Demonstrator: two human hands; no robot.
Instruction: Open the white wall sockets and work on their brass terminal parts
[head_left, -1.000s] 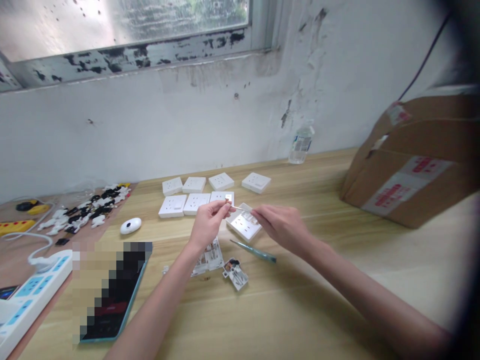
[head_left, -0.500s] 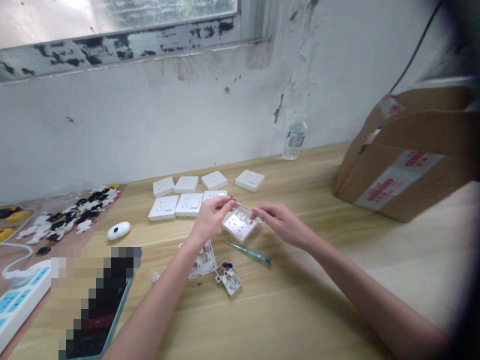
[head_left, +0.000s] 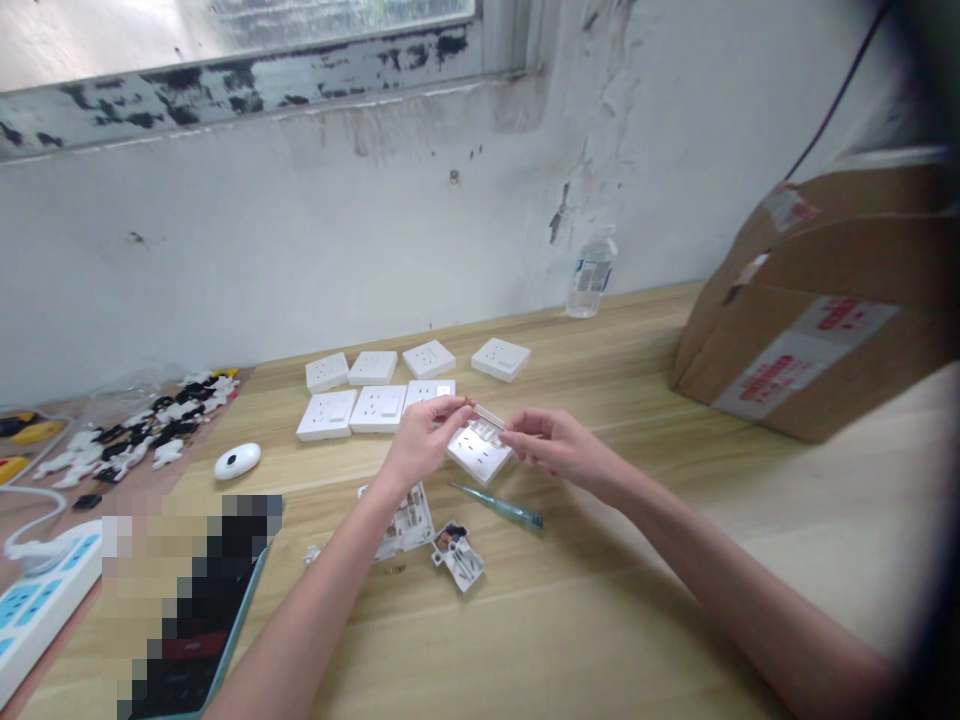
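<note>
My left hand [head_left: 420,440] pinches a small metal part [head_left: 470,405] at its fingertips. My right hand [head_left: 559,447] is closed in a pinch at the other end of that part, just above a white socket plate [head_left: 478,455] lying on the wooden table [head_left: 600,600]. Both hands hover over this plate. A green-handled screwdriver [head_left: 499,503] lies just in front of the plate. Opened socket parts [head_left: 456,552] lie near my left forearm.
Several white socket plates [head_left: 379,385] sit in rows behind my hands. A water bottle [head_left: 589,278] stands by the wall. A cardboard box [head_left: 825,300] fills the right. Left are a white oval object [head_left: 237,460], black and white small parts [head_left: 150,430], a power strip [head_left: 37,610] and a phone [head_left: 202,620].
The camera view has shifted slightly right. My hands have drawn closer together over the socket plate, both staying pinched on the small part.
</note>
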